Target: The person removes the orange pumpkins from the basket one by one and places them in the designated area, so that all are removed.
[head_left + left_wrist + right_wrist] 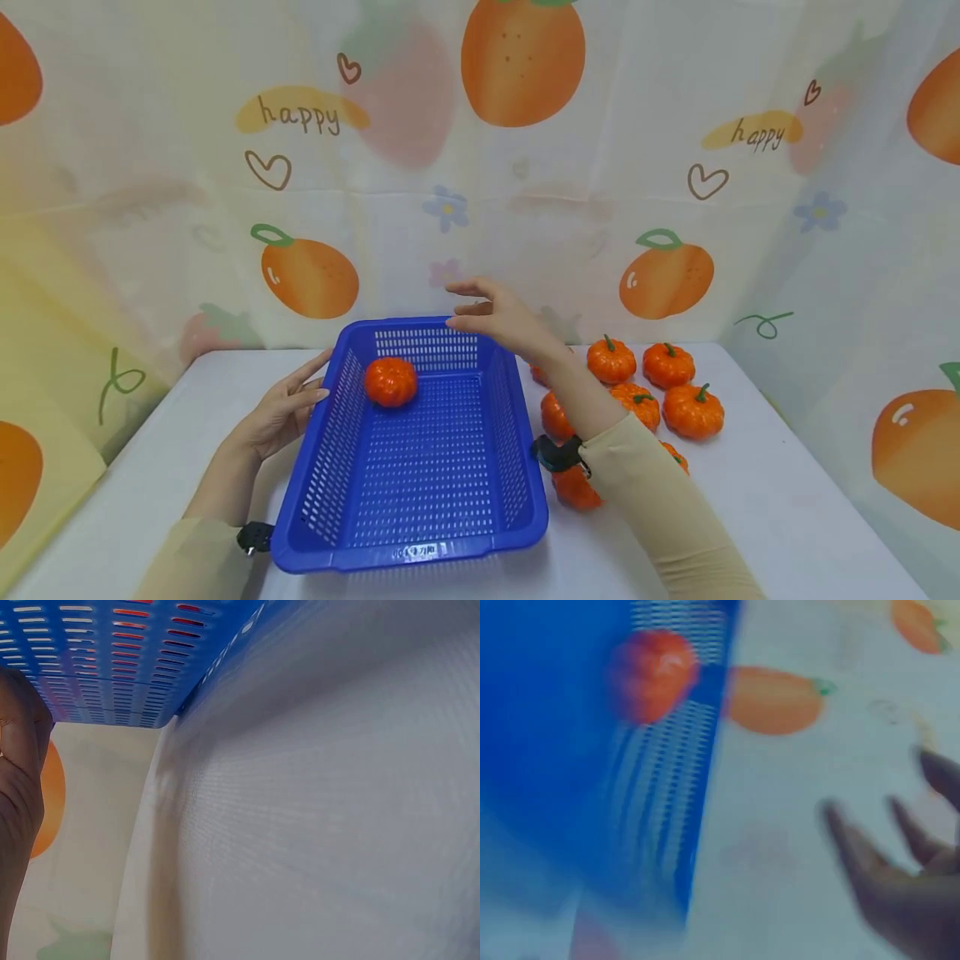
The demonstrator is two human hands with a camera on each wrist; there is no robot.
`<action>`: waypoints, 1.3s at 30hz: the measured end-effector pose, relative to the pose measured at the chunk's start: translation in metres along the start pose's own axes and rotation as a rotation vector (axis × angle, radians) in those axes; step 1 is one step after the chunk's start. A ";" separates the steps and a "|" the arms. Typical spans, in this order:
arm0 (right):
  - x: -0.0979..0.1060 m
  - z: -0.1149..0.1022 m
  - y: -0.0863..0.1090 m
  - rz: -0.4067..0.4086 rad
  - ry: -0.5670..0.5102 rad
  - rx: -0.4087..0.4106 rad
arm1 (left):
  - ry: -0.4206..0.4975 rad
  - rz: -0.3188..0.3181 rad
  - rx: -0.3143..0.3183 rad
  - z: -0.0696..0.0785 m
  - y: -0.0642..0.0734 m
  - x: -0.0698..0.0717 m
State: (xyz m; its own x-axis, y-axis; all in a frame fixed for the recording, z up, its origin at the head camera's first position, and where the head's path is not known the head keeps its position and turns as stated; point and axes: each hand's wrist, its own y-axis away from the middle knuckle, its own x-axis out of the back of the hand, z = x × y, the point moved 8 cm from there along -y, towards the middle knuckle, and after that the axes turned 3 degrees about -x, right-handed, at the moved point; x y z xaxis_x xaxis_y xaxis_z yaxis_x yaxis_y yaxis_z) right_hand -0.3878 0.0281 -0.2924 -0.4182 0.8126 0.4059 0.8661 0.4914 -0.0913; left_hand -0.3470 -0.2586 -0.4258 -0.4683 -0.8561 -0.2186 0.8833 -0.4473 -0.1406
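Observation:
A blue plastic basket (423, 475) with perforated walls stands on the white table. One small orange pumpkin (391, 382) lies in it, towards the back left corner. My left hand (273, 417) rests against the basket's left side, its fingers fairly straight; in the left wrist view that hand (19, 757) is partly cut off beside the slotted wall. Above the basket's back right corner hovers my right hand (506, 321), fingers spread and holding nothing. The right wrist view is blurred but shows the same hand (907, 877) apart from the basket and pumpkin.
Several more small pumpkins with green stems, among them a large one (693, 412) and a back one (611, 360), sit right of the basket, some hidden by my right forearm. A fruit-printed curtain (480, 208) hangs behind the table (780, 500).

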 end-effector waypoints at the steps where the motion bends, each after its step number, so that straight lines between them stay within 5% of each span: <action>1: -0.007 -0.003 -0.004 -0.005 0.002 0.011 | -0.001 0.002 0.002 0.000 0.000 0.000; 8: -0.051 -0.019 -0.031 -0.015 0.003 0.032 | 0.002 0.005 0.012 0.000 -0.001 0.000; 16: -0.094 -0.004 -0.051 -0.010 0.048 -0.065 | 0.017 -0.022 0.009 0.000 -0.002 -0.001; 24: -0.106 0.009 -0.067 0.055 0.086 -0.127 | 0.016 -0.022 0.001 0.001 -0.001 -0.002; 30: -0.113 0.030 -0.071 0.115 0.210 -0.195 | 0.020 -0.014 0.005 -0.002 -0.002 0.000; 34: -0.119 0.044 -0.069 0.092 0.313 -0.224 | -0.005 0.000 0.010 -0.004 -0.003 0.004; 39: -0.126 0.049 -0.069 -0.001 0.368 -0.167 | -0.031 0.007 0.012 -0.006 -0.002 0.006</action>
State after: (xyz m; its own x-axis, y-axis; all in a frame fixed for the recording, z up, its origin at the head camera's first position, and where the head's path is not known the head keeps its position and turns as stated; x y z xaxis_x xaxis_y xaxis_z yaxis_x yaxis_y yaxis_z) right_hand -0.4082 -0.0931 -0.3817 -0.3191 0.6310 0.7071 0.9112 0.4095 0.0459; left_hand -0.3517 -0.2615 -0.4328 -0.4618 -0.8666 -0.1893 0.8866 -0.4445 -0.1280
